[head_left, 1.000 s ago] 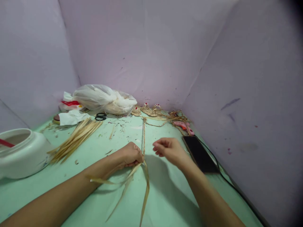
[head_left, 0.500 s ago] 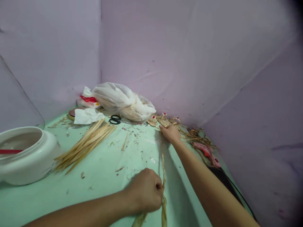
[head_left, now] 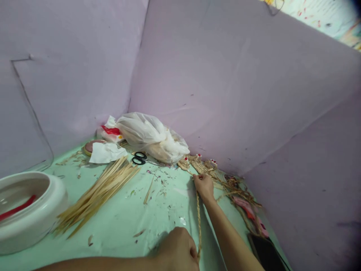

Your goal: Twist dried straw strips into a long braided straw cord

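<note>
A thin braided straw cord (head_left: 199, 218) runs across the green table (head_left: 118, 229) from near me to the far corner. My left hand (head_left: 177, 252) is closed in a fist round its near end at the bottom edge of the view. My right hand (head_left: 203, 185) reaches far forward and pinches the cord close to a heap of woven straw pieces (head_left: 201, 165).
A bundle of straw strips (head_left: 98, 194) lies left of centre. A white bowl (head_left: 26, 210) holding something red sits at the left. Black scissors (head_left: 139, 158), a white plastic bag (head_left: 149, 136), a tissue (head_left: 105, 152) and a dark phone (head_left: 266, 254) lie nearby. Purple walls enclose the table.
My right hand went from beside the left hand out to the far end of the cord and stays there. The view has tilted up and my left hand sits lower in view.
</note>
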### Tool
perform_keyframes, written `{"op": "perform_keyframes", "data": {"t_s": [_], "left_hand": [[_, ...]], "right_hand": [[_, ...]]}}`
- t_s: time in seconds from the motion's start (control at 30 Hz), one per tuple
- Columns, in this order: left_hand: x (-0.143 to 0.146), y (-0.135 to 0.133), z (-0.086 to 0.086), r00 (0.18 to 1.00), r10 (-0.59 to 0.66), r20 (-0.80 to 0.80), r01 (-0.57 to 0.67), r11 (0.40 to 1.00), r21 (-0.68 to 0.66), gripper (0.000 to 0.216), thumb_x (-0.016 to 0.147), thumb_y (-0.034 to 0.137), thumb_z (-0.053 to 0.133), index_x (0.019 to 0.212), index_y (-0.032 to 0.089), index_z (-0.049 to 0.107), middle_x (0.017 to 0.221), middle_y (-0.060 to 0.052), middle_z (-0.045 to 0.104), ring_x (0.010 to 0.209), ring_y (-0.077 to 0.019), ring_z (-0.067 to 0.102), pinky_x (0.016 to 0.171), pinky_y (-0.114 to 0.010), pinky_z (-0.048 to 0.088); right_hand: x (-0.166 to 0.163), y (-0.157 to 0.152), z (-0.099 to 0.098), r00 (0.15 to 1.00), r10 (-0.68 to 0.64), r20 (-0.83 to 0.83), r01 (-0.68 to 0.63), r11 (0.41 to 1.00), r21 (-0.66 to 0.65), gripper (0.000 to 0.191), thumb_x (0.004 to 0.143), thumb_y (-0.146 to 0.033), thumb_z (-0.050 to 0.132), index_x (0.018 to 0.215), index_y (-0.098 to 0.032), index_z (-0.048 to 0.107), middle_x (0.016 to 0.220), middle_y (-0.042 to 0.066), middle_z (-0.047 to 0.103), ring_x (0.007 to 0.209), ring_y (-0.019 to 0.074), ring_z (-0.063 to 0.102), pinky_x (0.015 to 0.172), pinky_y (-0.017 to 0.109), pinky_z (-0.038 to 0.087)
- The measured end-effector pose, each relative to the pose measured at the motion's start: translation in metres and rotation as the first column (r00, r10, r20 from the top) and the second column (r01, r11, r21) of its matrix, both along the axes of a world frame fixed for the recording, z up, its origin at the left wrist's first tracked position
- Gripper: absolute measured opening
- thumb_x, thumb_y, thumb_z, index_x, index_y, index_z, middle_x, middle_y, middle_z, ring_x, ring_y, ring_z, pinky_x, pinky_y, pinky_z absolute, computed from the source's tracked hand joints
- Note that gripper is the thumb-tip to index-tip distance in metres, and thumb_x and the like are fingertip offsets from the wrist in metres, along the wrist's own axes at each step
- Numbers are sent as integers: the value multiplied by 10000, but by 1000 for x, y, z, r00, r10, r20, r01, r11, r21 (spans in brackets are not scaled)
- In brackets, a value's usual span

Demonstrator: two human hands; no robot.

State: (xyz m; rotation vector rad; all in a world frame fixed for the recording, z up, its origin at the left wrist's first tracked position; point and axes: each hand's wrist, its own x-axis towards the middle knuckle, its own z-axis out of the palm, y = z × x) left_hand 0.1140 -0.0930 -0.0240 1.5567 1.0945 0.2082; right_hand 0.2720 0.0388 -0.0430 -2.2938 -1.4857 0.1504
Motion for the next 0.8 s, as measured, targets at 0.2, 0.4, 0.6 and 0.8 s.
{"op": "perform_keyframes", "data": {"t_s": [0.2,0.4,0.6,0.8], "left_hand": [[-1,0,-18,995,-51,84,51,999,5,209,509,118,446,546,128,652,428,45,369,463,-73,364,439,-186,247],[-12,-3,-16,964,96,248,-126,986,111,100,567,197,463,513,133,516,472,35,368,484,-74,345,465,-192,258],[-17,0,-15,972,133,196,-166,972,164,125,580,237,466,492,162,416,439,47,296,442,-65,281,429,-199,204],[-33,2,-25,987,-56,150,39,993,110,124,563,221,539,462,160,504,433,29,377,450,-74,323,426,-202,217]], "right_hand": [[-20,-7,-2,933,255,-254,-220,963,158,253,705,-341,456,732,-131,593,647,59,607,598,157,527,564,237,357],[-14,-18,9,447,309,-839,-188,950,249,293,599,-317,580,826,-134,558,613,-15,539,482,72,404,450,183,296],[30,0,20,108,301,-948,92,946,311,397,504,-207,657,877,-165,528,600,-31,580,419,49,413,334,141,160],[66,17,29,106,333,-937,437,830,345,278,520,-147,623,774,-167,512,562,-34,595,340,28,367,315,135,205]]}}
